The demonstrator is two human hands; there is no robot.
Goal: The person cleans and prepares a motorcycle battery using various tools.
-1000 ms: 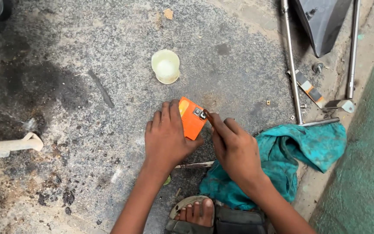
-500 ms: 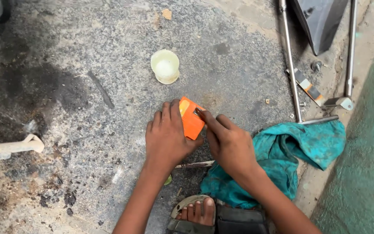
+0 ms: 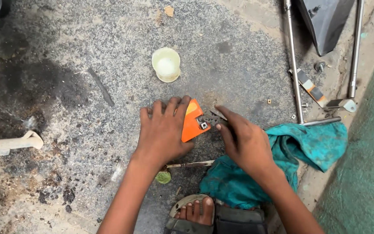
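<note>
A person crouched on a rough, oil-stained concrete floor (image 3: 87,65) presses the left hand (image 3: 163,132) flat, fingers spread, over an orange plastic reflector-like piece (image 3: 191,125), apparently pinning it to the ground so it cannot slide while it is worked on; only the piece's right half shows from under the fingers. The right hand (image 3: 245,141) comes in from just beside it, fingers pinched around a thin dark tool (image 3: 215,118) whose tip sits at a small square metal fitting (image 3: 203,125) on the piece's right corner; exactly what the tool is cannot be told. Beneath the right wrist lies a crumpled teal rag (image 3: 312,145), and below both hands a sandalled foot (image 3: 195,214) marks the crouch. Ahead of the left hand stands a pale yellow cap-like cup (image 3: 166,64), well apart; far to its left lies a cream plastic handle (image 3: 9,144). Beyond the right hand run two long metal rods (image 3: 293,65), with a loose nut (image 3: 320,66) and a dark panel (image 3: 323,21) near them. Compared with a second ago, the left hand remains flat on the orange piece, while the right hand has shifted slightly outward and lower, and the metal fitting, covered half a second ago, shows again.
</note>
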